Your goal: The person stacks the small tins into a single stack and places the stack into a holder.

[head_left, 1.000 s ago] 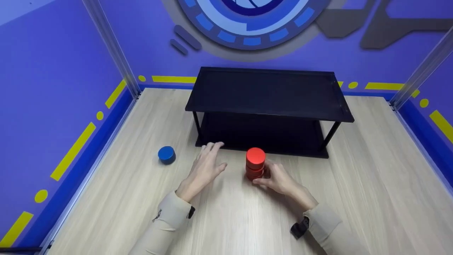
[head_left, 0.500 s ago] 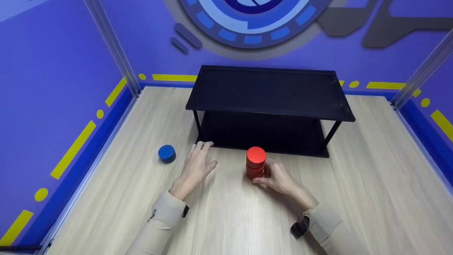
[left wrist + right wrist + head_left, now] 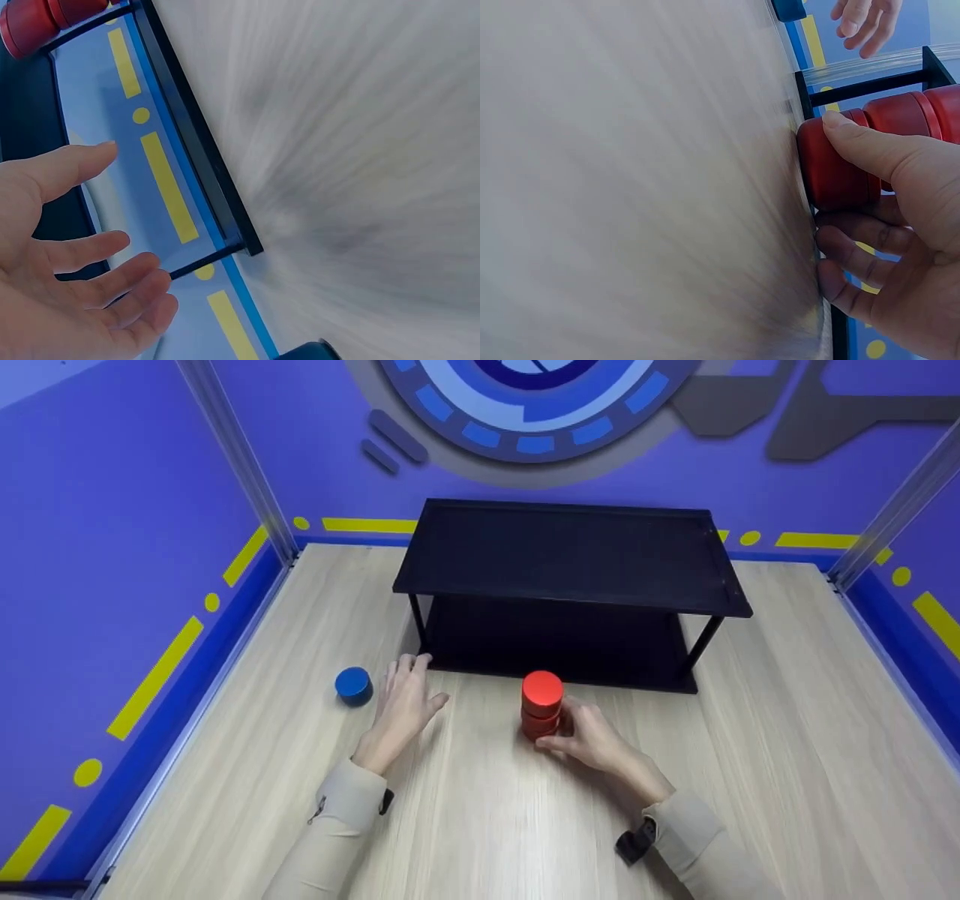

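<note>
A stack of red round lidded containers (image 3: 541,695) stands upright on the table in front of the black shelf. My right hand (image 3: 596,739) grips its bottom container (image 3: 836,169), with the thumb on one side and a finger on the other, as the right wrist view shows. My left hand (image 3: 403,701) is just right of a small blue round container (image 3: 354,687), apart from it. Its fingers are relaxed and hold nothing, and its palm (image 3: 52,307) shows in the left wrist view. Only the edge of the blue container (image 3: 309,351) shows there, at the bottom.
A two-tier black shelf (image 3: 570,556) stands behind the red stack, its lower tier close to the left fingertips. The pale wooden table (image 3: 480,825) is bounded by blue walls (image 3: 112,547) at the left, back and right.
My left hand has moved left, from in front of the shelf toward the blue container. The right hand and the red stack have stayed where they were.
</note>
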